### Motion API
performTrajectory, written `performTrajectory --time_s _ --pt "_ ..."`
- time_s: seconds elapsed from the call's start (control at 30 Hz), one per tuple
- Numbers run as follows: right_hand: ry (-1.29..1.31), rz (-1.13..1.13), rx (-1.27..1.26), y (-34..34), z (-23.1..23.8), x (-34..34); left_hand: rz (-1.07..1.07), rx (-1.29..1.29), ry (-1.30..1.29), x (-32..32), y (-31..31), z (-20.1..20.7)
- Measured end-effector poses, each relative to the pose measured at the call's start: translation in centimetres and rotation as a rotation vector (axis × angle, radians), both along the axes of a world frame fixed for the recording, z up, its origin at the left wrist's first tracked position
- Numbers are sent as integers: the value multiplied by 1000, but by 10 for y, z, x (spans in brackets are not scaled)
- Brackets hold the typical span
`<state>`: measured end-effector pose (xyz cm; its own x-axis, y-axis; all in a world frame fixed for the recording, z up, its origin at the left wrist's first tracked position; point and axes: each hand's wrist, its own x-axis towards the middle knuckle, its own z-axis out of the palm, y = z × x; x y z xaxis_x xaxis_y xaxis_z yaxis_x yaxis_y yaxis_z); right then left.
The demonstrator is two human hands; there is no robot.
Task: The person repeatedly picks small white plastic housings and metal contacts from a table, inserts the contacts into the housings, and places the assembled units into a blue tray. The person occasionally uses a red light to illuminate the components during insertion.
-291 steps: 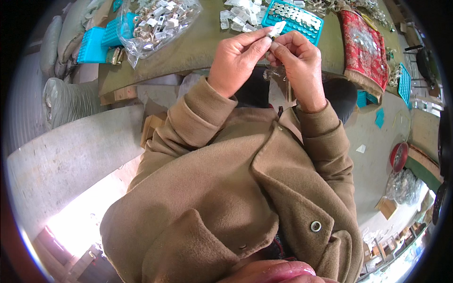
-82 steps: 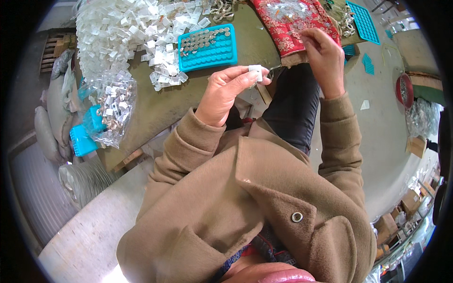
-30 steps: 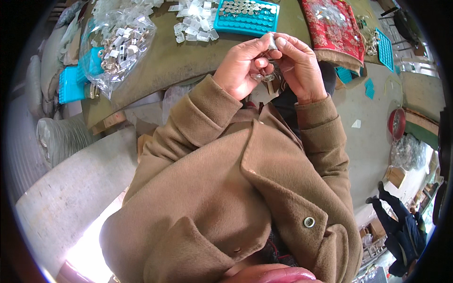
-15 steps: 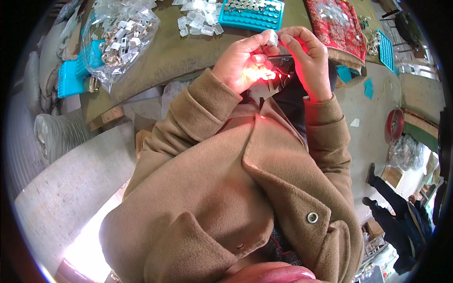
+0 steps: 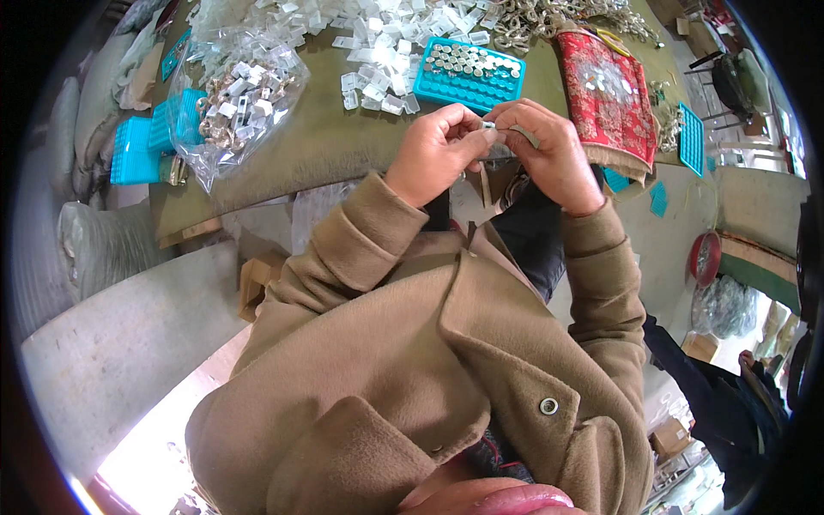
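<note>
My left hand (image 5: 436, 156) and my right hand (image 5: 554, 156) meet over the near edge of the table. Both pinch a small white battery case (image 5: 488, 125) between their fingertips, and the fingers cover most of it. No glow shows around it. Just beyond my hands lies a turquoise tray (image 5: 439, 91) with round cells, carrying rows of silver coin batteries (image 5: 463, 60). Loose translucent plastic pieces (image 5: 378, 86) are heaped to the left of that tray.
A clear plastic bag (image 5: 210, 167) of white cases with wires lies at left, near turquoise trays (image 5: 133, 154). Red patterned cloth (image 5: 609, 129) drapes the table at right; wire bundles (image 5: 536, 21) lie behind. Another person (image 5: 717, 378) stands at lower right.
The bright red-white glow of a light string at my hands has gone out. My hands have come lower and closer together around the case. More of the table's far side shows.
</note>
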<state>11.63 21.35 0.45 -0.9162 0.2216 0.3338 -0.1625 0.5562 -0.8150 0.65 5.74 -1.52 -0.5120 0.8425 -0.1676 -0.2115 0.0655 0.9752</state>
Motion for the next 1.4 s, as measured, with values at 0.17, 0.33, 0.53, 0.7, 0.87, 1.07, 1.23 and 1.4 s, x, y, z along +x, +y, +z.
performTrajectory --time_s 0.17,0.33,0.53,0.7,0.87,1.07,1.23,1.4 --pt "-165 -121 61 54 4 -43 -43 82 -612 -23 -11 -1" --pt "-160 -186 511 71 16 -99 38 120 -760 -36 -19 -5" --pt "-50 0 282 9 21 -116 248 40 -582 -65 -46 -1" --pt "-134 8 600 -33 7 -131 343 68 -558 -98 -79 2" --pt "-274 -79 715 -48 -2 -138 376 -2 -503 -98 -81 -6" --pt "-207 -192 191 -42 7 -137 306 52 -540 -91 -73 -4" --pt "-401 -87 -458 -58 13 -120 300 116 -563 -81 -54 -4" --pt "-491 -48 -358 -13 23 -97 258 214 -526 -71 -49 -4"
